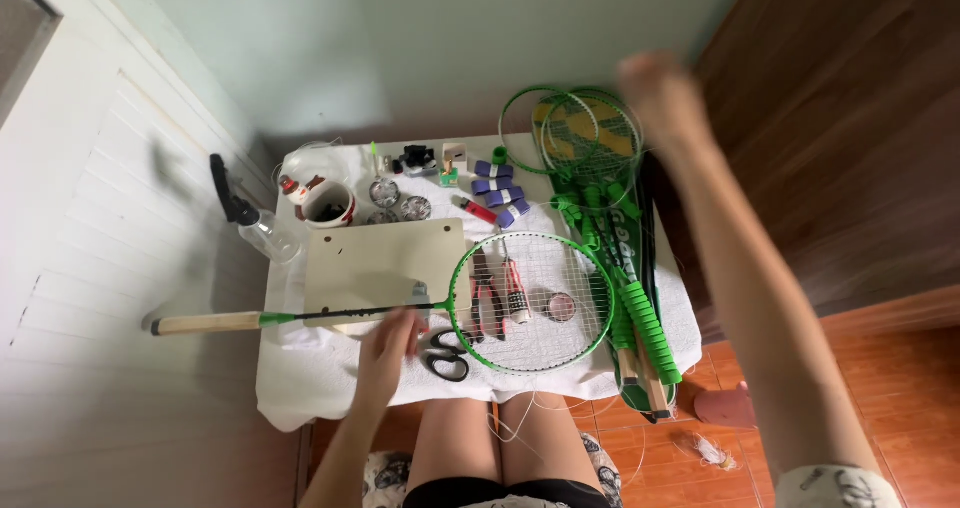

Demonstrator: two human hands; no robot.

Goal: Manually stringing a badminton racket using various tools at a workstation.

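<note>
The left hand (385,353) is laid on the thin shaft of a green racket (530,303), its grip closed loosely there; the racket lies flat across the surface (300,378). It is judged light, its strings fragile, best held at the wooden handle. Scissors (445,356) sit just right of the grip, pliers (487,303) under the strings. Farther off, the right hand (660,93) is raised, blurred; its grip cannot be told.

Single head-worn view, looking steeply down from above, small cloth-covered table (300,388) near, person's knees at bottom edge
</note>
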